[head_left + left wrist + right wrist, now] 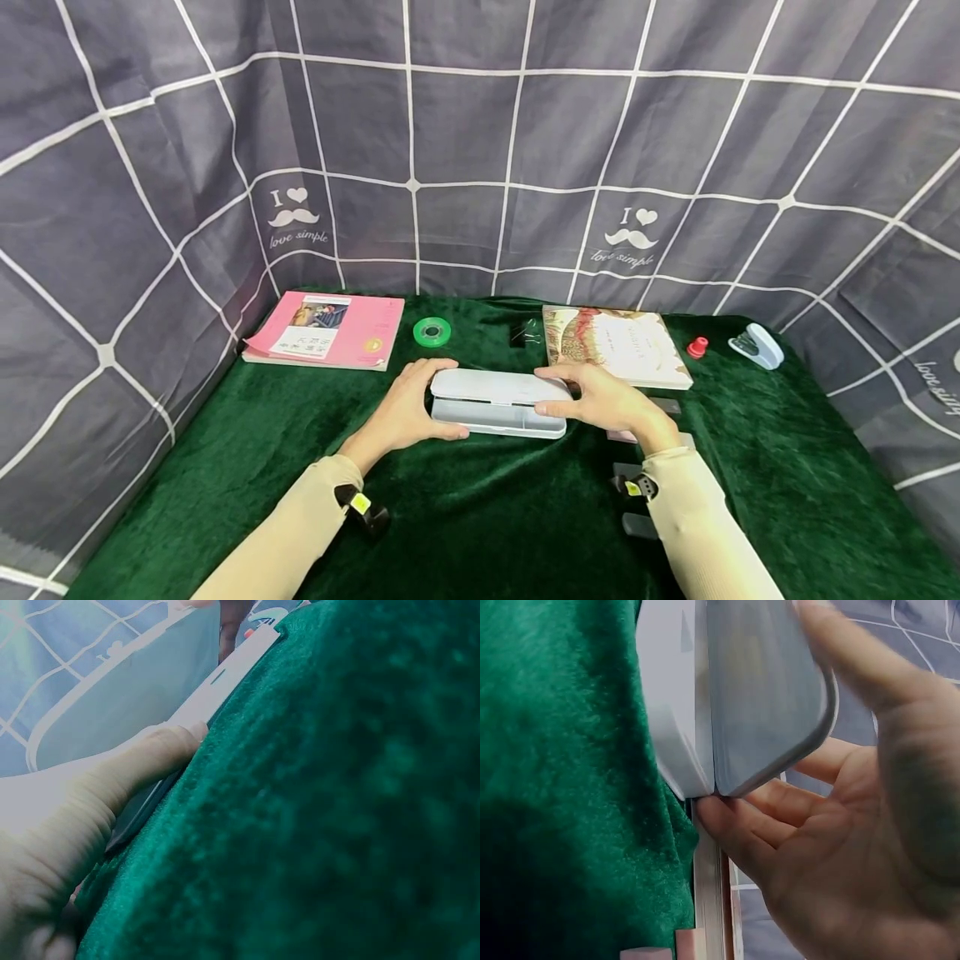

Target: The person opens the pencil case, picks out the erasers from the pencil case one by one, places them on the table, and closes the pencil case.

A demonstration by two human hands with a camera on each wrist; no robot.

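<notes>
Books are lying at the back of the green velvet cloth (225, 467), and the pink book (324, 331) is sitting far to the left. A green roll of tape (432, 332) is resting just beside it. In the middle, a long white case (497, 402) is lying flat on the cloth, and two hands are holding it. The left hand (411, 407) is curling round the left end of the case, with its thumb pressing along the front edge and its fingers going over the top. The right hand (603, 402) is gripping the right end, with its thumb on the front and its fingers wrapping behind. In the right wrist view, the lid and the bottom of the case are sitting together with a thin line between them. A black clip (527, 332) is lying behind the case. A pale patterned book (615, 345) is lying behind the right hand. Farther right, a small red thing (698, 347) and a white stapler (758, 345) are sitting near the edge.
</notes>
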